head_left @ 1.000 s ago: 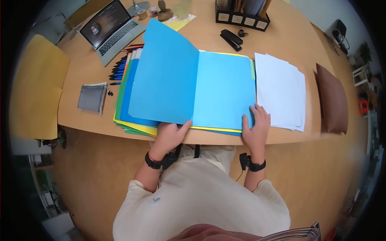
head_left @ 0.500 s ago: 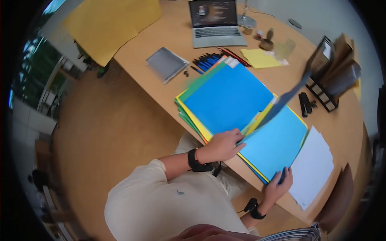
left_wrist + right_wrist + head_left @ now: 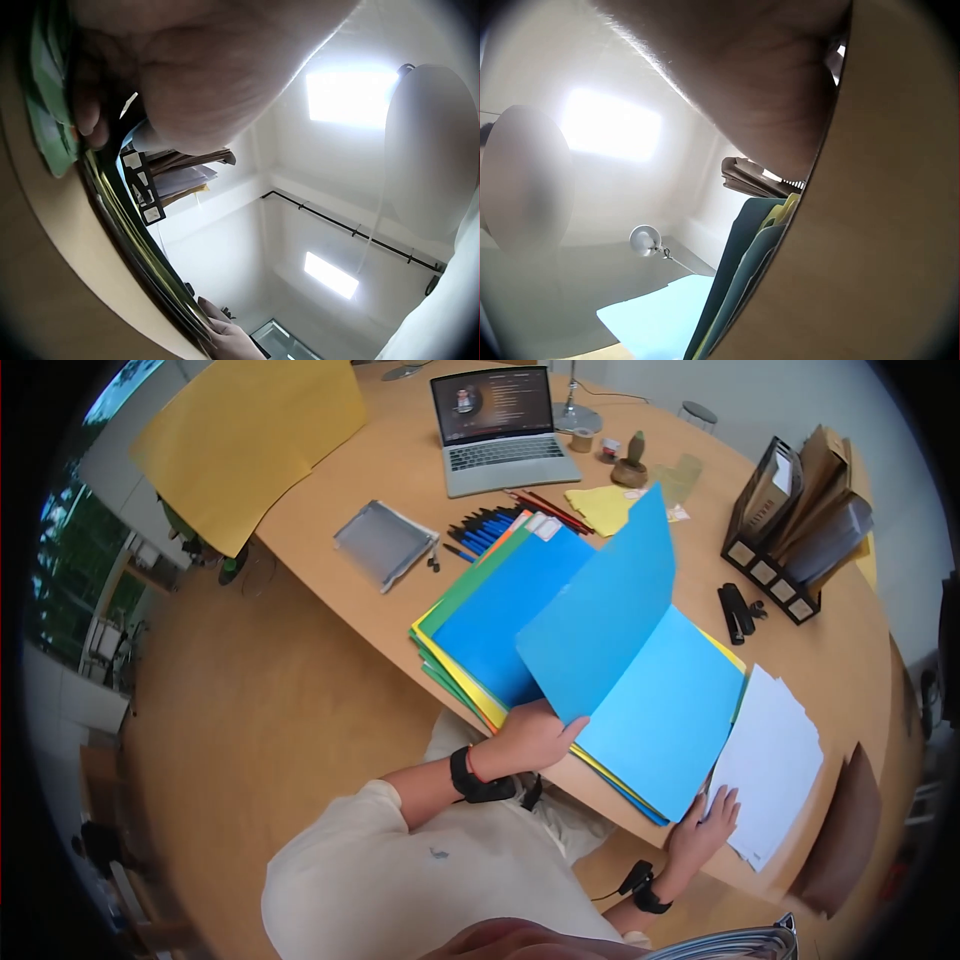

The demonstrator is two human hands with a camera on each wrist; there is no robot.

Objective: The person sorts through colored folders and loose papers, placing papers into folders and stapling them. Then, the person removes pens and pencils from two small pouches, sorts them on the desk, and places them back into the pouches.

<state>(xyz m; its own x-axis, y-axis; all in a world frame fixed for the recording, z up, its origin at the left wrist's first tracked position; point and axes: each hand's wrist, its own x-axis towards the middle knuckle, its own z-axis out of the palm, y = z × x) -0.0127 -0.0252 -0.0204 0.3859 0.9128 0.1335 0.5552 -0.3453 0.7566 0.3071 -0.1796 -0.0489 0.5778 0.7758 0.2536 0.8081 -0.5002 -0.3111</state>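
A light blue file folder [image 3: 660,715] lies open on a stack of coloured folders, its front cover [image 3: 605,605] raised and leaning left. My left hand [image 3: 530,738] grips it at the near end of the fold, thumb on the inside and fingers behind the cover. In the left wrist view, the left fingers [image 3: 91,120] curl beside the folder edges. My right hand [image 3: 703,832] is at the folder's near right corner. Its fingers extend onto the near left edge of a stack of white paper [image 3: 770,760].
Left of the open folder lie blue [image 3: 510,615], green and yellow folders. Farther back are several pens [image 3: 485,532], a grey zip pouch [image 3: 385,545], a laptop [image 3: 505,455] and yellow paper [image 3: 600,508]. A stapler [image 3: 735,612] and a black file organizer [image 3: 770,575] stand at the right.
The head view has swung round. The folder's cover, laid left at first, stood nearly upright half a second ago and leans left again now. My right hand has moved from the folder's edge to the white paper.
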